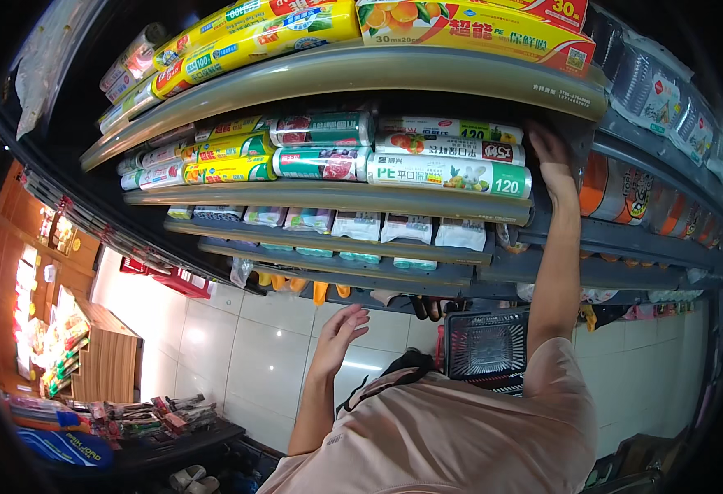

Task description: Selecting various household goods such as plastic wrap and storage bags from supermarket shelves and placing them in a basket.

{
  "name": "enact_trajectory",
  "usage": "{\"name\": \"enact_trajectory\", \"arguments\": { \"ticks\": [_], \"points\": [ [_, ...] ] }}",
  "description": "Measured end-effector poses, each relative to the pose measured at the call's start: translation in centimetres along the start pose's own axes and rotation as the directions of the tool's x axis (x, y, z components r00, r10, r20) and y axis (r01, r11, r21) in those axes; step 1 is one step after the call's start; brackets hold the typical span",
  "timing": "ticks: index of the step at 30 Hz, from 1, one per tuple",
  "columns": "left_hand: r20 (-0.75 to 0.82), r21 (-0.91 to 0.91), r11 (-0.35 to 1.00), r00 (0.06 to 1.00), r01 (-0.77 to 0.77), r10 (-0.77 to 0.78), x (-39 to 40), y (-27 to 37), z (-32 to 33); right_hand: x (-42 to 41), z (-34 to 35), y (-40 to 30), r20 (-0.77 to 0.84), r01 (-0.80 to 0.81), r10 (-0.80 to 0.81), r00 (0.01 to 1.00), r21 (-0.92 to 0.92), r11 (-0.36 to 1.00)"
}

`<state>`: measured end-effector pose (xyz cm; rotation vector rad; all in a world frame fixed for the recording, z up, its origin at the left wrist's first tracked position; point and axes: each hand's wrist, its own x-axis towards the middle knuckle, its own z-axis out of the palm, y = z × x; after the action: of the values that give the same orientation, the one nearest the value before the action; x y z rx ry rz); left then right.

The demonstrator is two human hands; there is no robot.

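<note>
My right hand [548, 151] reaches up to the right end of a store shelf, beside the ends of stacked rolls of plastic food bags. Nearest to it are a white and green roll [448, 175] and a white roll with a dark red patch [451, 148]. Its fingers are blurred and partly in shade; whether they touch a roll or hold anything cannot be told. My left hand [343, 327] hangs in the air over the tiled floor, fingers apart and slightly bent, with nothing in it. Further left on that shelf lie green and yellow rolls [228, 159].
Above, a shelf edge [349, 71] juts out under yellow boxes of cling film [460, 28]. Lower shelves hold white packets [407, 228]. A black shopping basket [486, 346] stands on the floor by my body. Low at the left is a rack with slippers [194, 478].
</note>
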<state>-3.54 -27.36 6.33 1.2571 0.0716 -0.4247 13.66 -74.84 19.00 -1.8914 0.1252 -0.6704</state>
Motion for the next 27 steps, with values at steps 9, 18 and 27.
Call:
{"name": "enact_trajectory", "arguments": {
  "ticks": [9, 18, 27],
  "points": [
    [-0.043, -0.02, 0.999, 0.999, 0.028, -0.029, -4.3, -0.7, -1.9, -17.9, 0.6, -0.8, -0.403, 0.009, 0.087, 0.911, 0.231, 0.973],
    [0.068, 0.028, 0.996, 0.994, 0.085, -0.087, -10.3, -2.0, -4.9, -39.3, 10.6, -6.5, 0.308, -0.16, 0.211, 0.928, -0.182, 0.97],
    [0.187, 0.071, 0.983, 0.966, 0.169, -0.18, -17.6, -5.9, -8.4, -50.7, 14.1, -12.8, 0.512, -0.054, 0.12, 0.85, -0.142, 0.988]
  ]
}}
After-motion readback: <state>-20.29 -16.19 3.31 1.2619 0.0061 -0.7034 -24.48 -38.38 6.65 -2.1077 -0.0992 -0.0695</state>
